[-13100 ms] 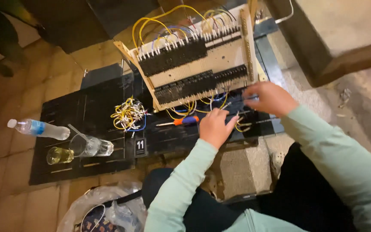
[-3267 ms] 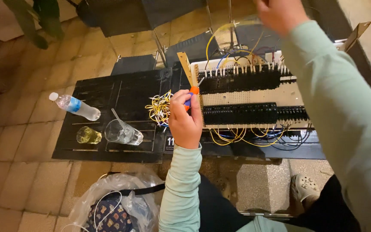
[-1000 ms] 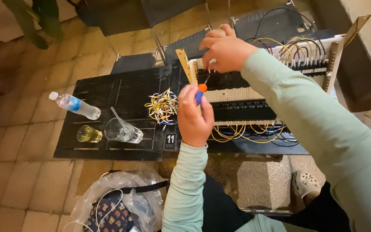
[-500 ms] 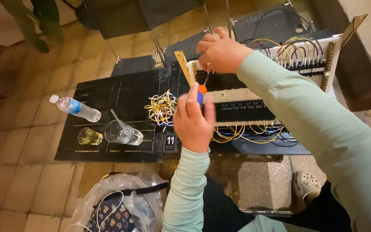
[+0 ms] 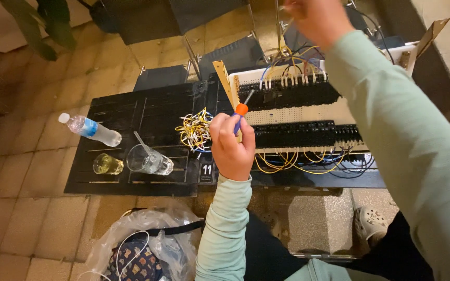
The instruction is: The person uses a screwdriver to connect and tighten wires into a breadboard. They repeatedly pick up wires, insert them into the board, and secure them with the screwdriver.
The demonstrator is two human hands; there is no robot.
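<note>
A plastic water bottle [image 5: 90, 129], two glasses [image 5: 128, 162] and a wire tangle [image 5: 196, 130] lie on the black table [image 5: 147, 112].

Screwdriver [image 5: 240, 115]: blue grip, orange collar, thin metal shaft; held near-upright in fist, tip angled up-right against upper black terminal strip. Wiring board [image 5: 300, 112]: pale perforated panel in wooden frame, propped tilted on far right of dark slatted table; 2 black terminal rows across it, yellow, blue and black wires looping above and below.
</note>
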